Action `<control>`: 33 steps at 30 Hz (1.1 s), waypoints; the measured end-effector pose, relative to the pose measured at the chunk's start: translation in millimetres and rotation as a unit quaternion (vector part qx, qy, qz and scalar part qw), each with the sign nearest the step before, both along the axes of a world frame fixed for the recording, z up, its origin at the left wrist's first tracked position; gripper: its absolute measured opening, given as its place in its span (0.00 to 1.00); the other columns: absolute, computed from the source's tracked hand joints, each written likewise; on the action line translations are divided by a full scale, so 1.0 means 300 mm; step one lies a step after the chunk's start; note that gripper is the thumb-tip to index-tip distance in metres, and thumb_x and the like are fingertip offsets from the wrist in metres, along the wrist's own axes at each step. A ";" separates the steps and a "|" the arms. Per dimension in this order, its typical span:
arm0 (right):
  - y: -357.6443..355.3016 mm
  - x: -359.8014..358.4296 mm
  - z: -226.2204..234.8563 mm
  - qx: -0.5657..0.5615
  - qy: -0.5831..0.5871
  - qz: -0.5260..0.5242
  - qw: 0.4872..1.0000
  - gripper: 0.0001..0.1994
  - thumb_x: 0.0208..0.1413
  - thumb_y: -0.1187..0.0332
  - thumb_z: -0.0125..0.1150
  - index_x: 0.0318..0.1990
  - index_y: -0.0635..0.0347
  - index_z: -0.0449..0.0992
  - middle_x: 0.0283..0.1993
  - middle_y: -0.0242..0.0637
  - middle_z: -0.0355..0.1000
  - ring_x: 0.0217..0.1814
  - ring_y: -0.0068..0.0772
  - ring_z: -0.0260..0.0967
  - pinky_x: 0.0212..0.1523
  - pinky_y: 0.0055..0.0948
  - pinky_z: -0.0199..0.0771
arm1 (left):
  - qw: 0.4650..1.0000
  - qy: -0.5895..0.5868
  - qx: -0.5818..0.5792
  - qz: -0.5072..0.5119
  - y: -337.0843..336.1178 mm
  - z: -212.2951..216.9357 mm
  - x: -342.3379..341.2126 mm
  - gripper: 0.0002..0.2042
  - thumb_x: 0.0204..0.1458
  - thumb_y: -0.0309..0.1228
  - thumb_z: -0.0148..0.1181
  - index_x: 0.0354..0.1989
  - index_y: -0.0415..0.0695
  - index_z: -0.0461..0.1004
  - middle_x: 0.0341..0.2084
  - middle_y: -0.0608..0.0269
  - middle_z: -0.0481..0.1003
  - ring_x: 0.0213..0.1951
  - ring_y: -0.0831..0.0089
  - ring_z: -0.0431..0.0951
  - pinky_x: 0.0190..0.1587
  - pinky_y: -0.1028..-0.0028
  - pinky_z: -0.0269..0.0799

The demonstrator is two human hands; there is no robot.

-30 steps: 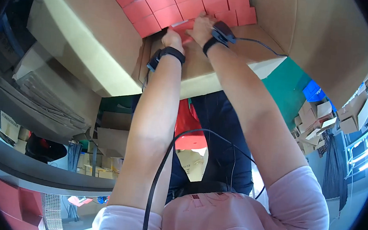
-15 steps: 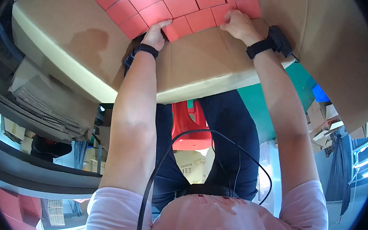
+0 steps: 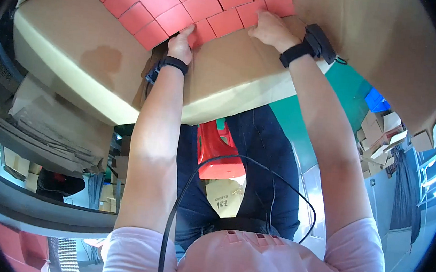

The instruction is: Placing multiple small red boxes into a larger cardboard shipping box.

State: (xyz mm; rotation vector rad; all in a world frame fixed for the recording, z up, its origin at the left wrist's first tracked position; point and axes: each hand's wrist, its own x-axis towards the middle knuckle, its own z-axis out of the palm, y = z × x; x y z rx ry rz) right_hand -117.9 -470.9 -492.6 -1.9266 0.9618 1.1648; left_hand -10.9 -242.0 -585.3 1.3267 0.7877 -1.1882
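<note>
Fingertips [image 3: 189, 29] first, touching front-row red rectangular boxes [image 3: 225, 22] inside an open brown cardboard carton [image 3: 71, 40] with a partly spread bare left hand [image 3: 179, 47] and a loosely curled bare right hand [image 3: 275, 31], hiding any firm hold beyond telling; leaving a bare brown strip [image 3: 229, 64] toward the pale near edge [image 3: 247, 96]; showing dark printing on tan cardboard [image 3: 220, 194] below.

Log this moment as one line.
Left hand: at red boxes, near edge; right hand: same edge, farther right; carton: open, boxes in rows
</note>
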 end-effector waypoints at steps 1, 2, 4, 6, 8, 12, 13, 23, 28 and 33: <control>0.025 -0.006 0.043 -0.005 -0.002 0.003 1.000 0.33 0.45 0.60 0.64 0.57 0.69 0.63 0.56 0.57 0.65 0.59 0.53 0.63 0.59 0.42 0.63 | 0.998 0.017 0.060 -0.006 -0.014 0.040 0.006 0.13 0.47 0.25 0.65 0.41 0.49 0.72 0.42 0.67 0.74 0.44 0.71 0.73 0.47 0.69 0.70; 0.064 -0.014 0.096 0.005 -0.034 0.019 0.999 0.32 0.46 0.60 0.63 0.58 0.68 0.63 0.57 0.56 0.65 0.60 0.52 0.62 0.59 0.42 0.63 | 0.994 0.026 0.106 -0.023 -0.018 0.090 0.010 0.11 0.47 0.25 0.64 0.38 0.51 0.72 0.36 0.70 0.74 0.38 0.74 0.73 0.41 0.72 0.70; 0.123 0.015 0.298 0.005 -0.080 0.043 0.996 0.31 0.48 0.61 0.62 0.58 0.67 0.63 0.57 0.55 0.64 0.60 0.52 0.61 0.59 0.42 0.62 | 0.992 0.072 0.102 -0.008 -0.082 0.307 0.018 0.08 0.48 0.24 0.64 0.30 0.54 0.71 0.22 0.76 0.70 0.24 0.81 0.69 0.26 0.78 0.64; 0.224 0.086 0.619 -0.011 -0.162 0.040 0.986 0.30 0.49 0.63 0.61 0.59 0.65 0.62 0.56 0.55 0.64 0.60 0.54 0.60 0.59 0.43 0.62 | 0.996 0.087 -0.026 -0.027 -0.059 0.533 0.022 0.10 0.53 0.31 0.60 0.42 0.45 0.73 0.37 0.66 0.73 0.42 0.75 0.71 0.46 0.74 0.66; 0.307 0.087 0.916 -0.003 -0.209 0.009 0.978 0.30 0.48 0.65 0.62 0.59 0.65 0.61 0.56 0.55 0.64 0.59 0.56 0.60 0.59 0.44 0.61 | 0.993 0.055 -0.087 -0.057 -0.079 0.834 0.003 0.21 0.56 0.35 0.55 0.56 0.37 0.66 0.52 0.57 0.69 0.57 0.68 0.65 0.60 0.70 0.58; 0.449 0.080 1.420 0.170 -0.223 -0.026 0.960 0.34 0.49 0.64 0.65 0.62 0.67 0.58 0.62 0.55 0.58 0.59 0.56 0.60 0.61 0.47 0.57 | 0.975 0.092 -0.187 -0.082 0.108 1.287 0.006 0.21 0.59 0.32 0.52 0.59 0.36 0.63 0.55 0.53 0.68 0.58 0.68 0.67 0.61 0.71 0.59; 0.454 0.078 1.529 0.232 -0.211 -0.039 0.949 0.34 0.49 0.64 0.65 0.62 0.68 0.58 0.63 0.56 0.57 0.59 0.55 0.60 0.61 0.46 0.58 | 0.975 0.103 -0.177 -0.081 0.161 1.362 -0.014 0.20 0.60 0.33 0.52 0.59 0.38 0.64 0.53 0.55 0.70 0.57 0.69 0.68 0.60 0.71 0.60; 0.539 0.215 2.068 0.401 -0.453 -0.156 0.781 0.48 0.37 0.66 0.73 0.62 0.79 0.49 0.62 0.65 0.54 0.57 0.51 0.66 0.58 0.41 0.65 | 0.990 -0.056 -0.085 0.096 0.569 1.721 -0.085 0.16 0.58 0.33 0.54 0.53 0.40 0.70 0.48 0.57 0.74 0.50 0.70 0.74 0.54 0.72 0.66; 0.801 0.343 2.257 0.438 -0.493 -0.086 0.747 0.51 0.36 0.74 0.69 0.67 0.72 0.42 0.66 0.56 0.53 0.60 0.43 0.63 0.59 0.38 0.62 | 0.943 -0.158 -0.182 0.229 0.679 1.953 0.014 0.19 0.57 0.31 0.54 0.56 0.41 0.67 0.48 0.57 0.74 0.49 0.71 0.74 0.52 0.73 0.67; 1.078 0.717 1.905 -0.046 -0.643 -0.029 0.764 0.53 0.42 0.54 0.70 0.68 0.69 0.41 0.65 0.59 0.53 0.66 0.53 0.54 0.65 0.42 0.53 | 0.900 -0.306 -0.124 0.285 0.780 1.977 0.251 0.23 0.59 0.30 0.52 0.61 0.36 0.57 0.52 0.50 0.69 0.53 0.62 0.71 0.56 0.67 0.66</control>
